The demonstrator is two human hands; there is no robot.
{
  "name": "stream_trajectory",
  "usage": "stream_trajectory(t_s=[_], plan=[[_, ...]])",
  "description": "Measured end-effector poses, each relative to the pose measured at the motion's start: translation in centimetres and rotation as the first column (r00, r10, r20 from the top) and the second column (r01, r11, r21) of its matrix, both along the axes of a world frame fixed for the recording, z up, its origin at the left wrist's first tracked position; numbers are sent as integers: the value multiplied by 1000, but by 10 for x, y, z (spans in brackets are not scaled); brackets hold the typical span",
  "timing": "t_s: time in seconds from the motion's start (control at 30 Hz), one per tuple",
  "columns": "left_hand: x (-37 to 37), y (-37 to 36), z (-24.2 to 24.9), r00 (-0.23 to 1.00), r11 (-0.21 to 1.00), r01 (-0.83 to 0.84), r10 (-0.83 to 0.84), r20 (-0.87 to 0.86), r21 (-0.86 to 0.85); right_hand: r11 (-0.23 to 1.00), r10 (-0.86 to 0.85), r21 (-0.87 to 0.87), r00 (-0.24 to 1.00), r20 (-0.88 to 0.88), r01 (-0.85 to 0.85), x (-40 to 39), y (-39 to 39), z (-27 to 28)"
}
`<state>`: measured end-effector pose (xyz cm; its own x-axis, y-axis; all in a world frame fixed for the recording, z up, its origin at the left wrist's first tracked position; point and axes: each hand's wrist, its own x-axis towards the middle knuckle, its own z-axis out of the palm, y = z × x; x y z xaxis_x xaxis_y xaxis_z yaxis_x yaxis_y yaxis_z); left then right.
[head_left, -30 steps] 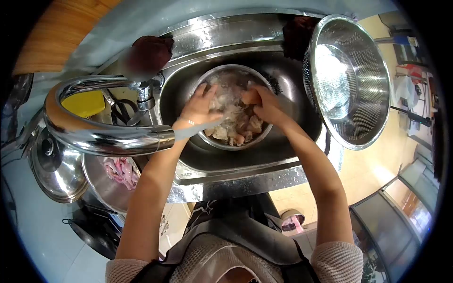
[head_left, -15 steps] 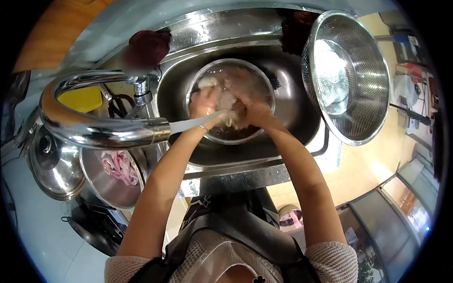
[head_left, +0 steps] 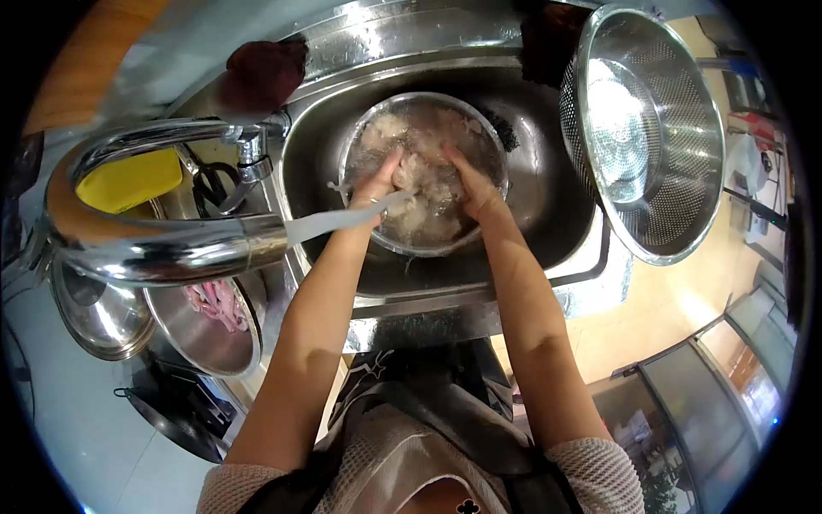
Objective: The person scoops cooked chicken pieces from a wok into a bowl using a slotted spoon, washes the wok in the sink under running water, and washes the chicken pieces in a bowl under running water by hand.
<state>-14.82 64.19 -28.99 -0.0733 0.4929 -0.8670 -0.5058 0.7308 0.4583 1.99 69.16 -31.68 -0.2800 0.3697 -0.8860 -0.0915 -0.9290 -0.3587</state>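
In the sink stands a round metal bowl (head_left: 346,158) of cloudy water with several pale pieces that look like raw meat (head_left: 417,174). My left hand (head_left: 379,178) is in the bowl's left side, curved around some of these pieces. Facing it from the right, my right hand (head_left: 471,184) cups the same clump, its thumb pointing inward. The fingers of both hands are partly hidden under the pieces and the water. From the chrome faucet (head_left: 171,248) a stream of water (head_left: 342,222) runs across my left wrist into the bowl.
A large metal colander (head_left: 655,163) stands right of the sink (head_left: 544,184). Left are scissors (head_left: 210,182), a yellow object (head_left: 128,180), a metal pot (head_left: 210,343) with pink strips and a shiny lid (head_left: 107,321). A dark red cloth-like bundle (head_left: 261,77) lies behind the faucet.
My hands have moved apart to opposite sides of the bowl, with pale pieces now showing between them. The view has shifted slightly.
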Motion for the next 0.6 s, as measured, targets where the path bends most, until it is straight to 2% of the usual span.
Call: stream_trajectory(t_s=[0.03, 0.07, 0.1, 0.13, 0.17, 0.2, 0.27, 0.3, 0.33, 0.37, 0.4, 0.43, 0.47, 0.5, 0.53, 0.57, 0.6], plan=[[-2, 1, -2, 996, 996, -71, 68, -51, -52, 1000, 0, 20, 995, -101, 2, -1, -1, 4], [-1, -2, -4, 996, 996, -72, 69, -53, -53, 999, 4, 45, 979, -203, 5, -1, 1, 8], [0, -3, -6, 991, 990, -95, 103, -84, 100, 999, 4, 48, 979, -204, 6, -3, 0, 13], [2, -5, -8, 984, 962, -110, 140, -109, 249, 974, -15, 222, 987, -160, 51, -7, -4, 26], [4, -7, -3, 985, 964, -108, 138, -108, 244, 918, -44, 387, 992, -118, 86, -8, -9, 37], [7, -11, 3, 967, 959, -103, 158, -198, 265, 921, -45, 380, 992, -116, 86, -6, -12, 48], [9, -8, 26, 905, 943, -81, 205, -372, 324, 863, 96, 481, 986, 139, -152, -5, -8, 67], [5, -8, 39, 853, 965, 99, 43, -520, 244, 861, 93, 488, 987, 131, -146, -5, -10, 72], [2, -7, 52, 853, 965, 100, 41, -520, 241, 862, 93, 486, 987, 131, -145, -2, -11, 71], [0, -7, 63, 669, 928, 329, -96, -737, 177, 609, 153, 703, 925, 349, -366, 2, -13, 70], [-3, -9, 69, 411, 852, 521, -193, -891, 56, 270, 123, 777, 821, 557, -568, 4, -14, 68], [-8, -13, 71, 361, 779, 626, -249, -899, 35, 556, 240, 712, 903, 356, -429, 3, -18, 75], [-10, -14, 71, 359, 778, 628, -250, -899, 35, 556, 239, 713, 904, 355, -427, 4, -20, 83], [-13, -14, 72, 253, 656, 754, -267, -930, 17, 300, 297, 687, 749, 592, -662, 5, -19, 91], [-14, -14, 74, 145, 517, 856, -265, -953, -13, 20, 273, 558, 542, 795, -829, 6, -18, 96], [-9, -14, 68, 47, 470, 874, -326, -944, -119, -88, 375, 429, 369, 851, -899, 7, -15, 90], [-3, -15, 63, 48, 472, 874, -325, -945, -118, -90, 374, 429, 368, 851, -899, 3, -14, 83]])
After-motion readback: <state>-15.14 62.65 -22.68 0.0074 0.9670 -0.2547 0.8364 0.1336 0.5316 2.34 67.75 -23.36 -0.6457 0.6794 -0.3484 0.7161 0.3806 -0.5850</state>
